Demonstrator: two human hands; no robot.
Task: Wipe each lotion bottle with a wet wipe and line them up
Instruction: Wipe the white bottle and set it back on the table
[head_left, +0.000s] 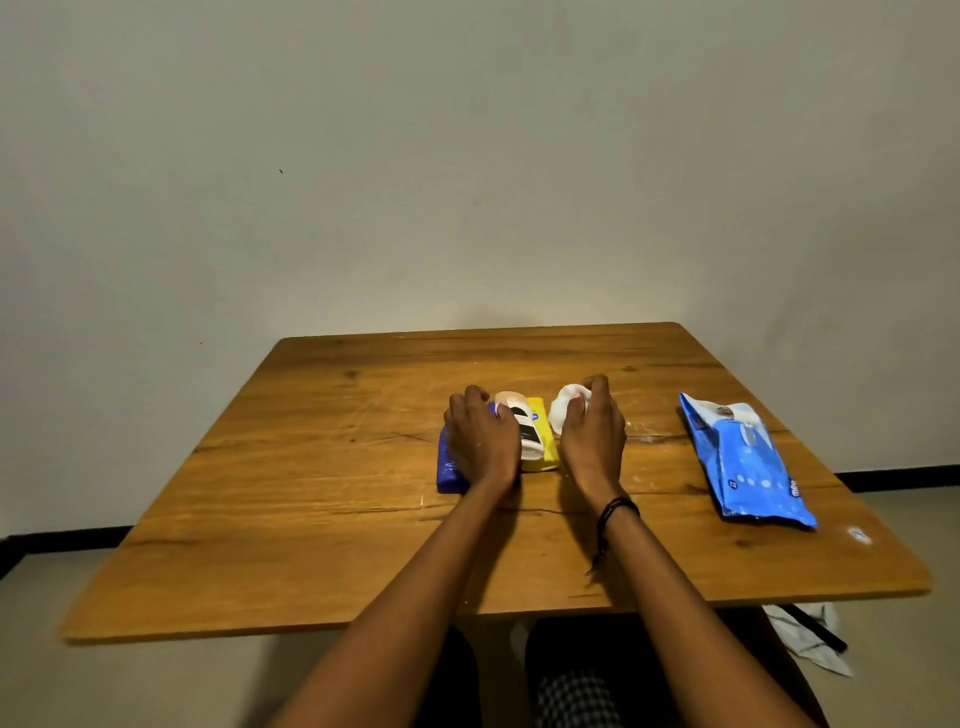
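Three lotion bottles lie side by side in the middle of the wooden table (311, 493): a dark blue bottle (448, 470) on the left, a white bottle with a black label (525, 426) in the middle and a yellow bottle (543, 441) on the right. My left hand (480, 441) rests over the blue and white bottles, fingers curled on them. My right hand (592, 431) sits just right of the yellow bottle and holds a crumpled white wet wipe (563, 410).
A blue pack of wet wipes (748, 462) lies flat at the table's right side. A small white scrap (860, 534) sits near the right front corner. Paper and a dark stick (810, 629) lie on the floor under the right edge. A wall stands behind the table.
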